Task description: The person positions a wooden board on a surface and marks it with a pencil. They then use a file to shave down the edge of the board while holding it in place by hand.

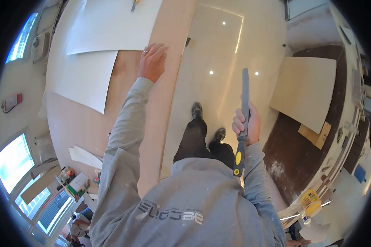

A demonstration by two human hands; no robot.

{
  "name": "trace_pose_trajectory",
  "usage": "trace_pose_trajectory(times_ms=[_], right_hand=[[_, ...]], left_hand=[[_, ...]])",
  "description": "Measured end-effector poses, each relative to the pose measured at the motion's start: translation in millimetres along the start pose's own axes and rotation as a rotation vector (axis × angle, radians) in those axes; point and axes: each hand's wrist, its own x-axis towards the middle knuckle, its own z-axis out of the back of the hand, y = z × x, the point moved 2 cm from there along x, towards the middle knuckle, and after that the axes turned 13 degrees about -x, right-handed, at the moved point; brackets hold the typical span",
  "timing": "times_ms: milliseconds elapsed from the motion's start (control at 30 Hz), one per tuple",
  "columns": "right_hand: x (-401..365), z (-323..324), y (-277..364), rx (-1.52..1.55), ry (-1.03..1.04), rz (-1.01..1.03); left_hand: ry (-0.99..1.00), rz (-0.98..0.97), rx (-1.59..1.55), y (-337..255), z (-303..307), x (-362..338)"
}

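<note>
My right hand (253, 123) is wrapped round the flat grey blade of a file (245, 94). The file's black and yellow handle points down toward my body, and its tip points away from me. My left hand (153, 61), with a ring on one finger, lies flat on the pinkish wooden table (132, 99) near its right edge. Its fingers rest beside the edge of a large white sheet (115, 29). A second white sheet (86, 78) lies partly under the first one. A small yellow-handled tool (134, 5) is at the top, cut off by the frame.
To my right, a pale board (305, 90) and a cardboard piece (315, 135) lie on a dark brown surface (290, 152). A yellow container (310, 202) stands at lower right. White offcuts (85, 156) and a green box (77, 187) are at lower left. People are partly visible at the bottom edges.
</note>
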Motion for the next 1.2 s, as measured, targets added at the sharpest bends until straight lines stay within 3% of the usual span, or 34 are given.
trace_pose_trajectory(times_ms=[67, 167, 267, 633, 1033, 1200], right_hand=[[15.8, -22.5, 5.8, -0.049, -0.003, 0.024], [38.0, -36.6, 7.7, -0.1, 0.013, 0.017], [57.0, -50.0, 9.0, -0.113, 0.001, 0.021], [140.9, -55.9, 52.2, -0.185, -0.037, 0.057], [217.1, -95.2, 102.1, -0.311, 0.072, -0.097], [238.9, -82.8, 138.8, -0.368, 0.043, -0.072]], left_hand=[[0.003, -0.011, 0.042, 12.1, -9.1, 23.2], [-0.044, 0.13, 0.153, 19.7, -20.4, 42.2], [-0.03, 0.188, 0.082, 28.9, -38.2, 33.8], [-0.101, 0.248, 0.113, 18.5, -43.1, 26.5], [-0.101, 0.281, 0.052, 12.9, -35.1, 31.4], [-0.064, 0.568, 0.076, -38.6, -3.2, -13.6]])
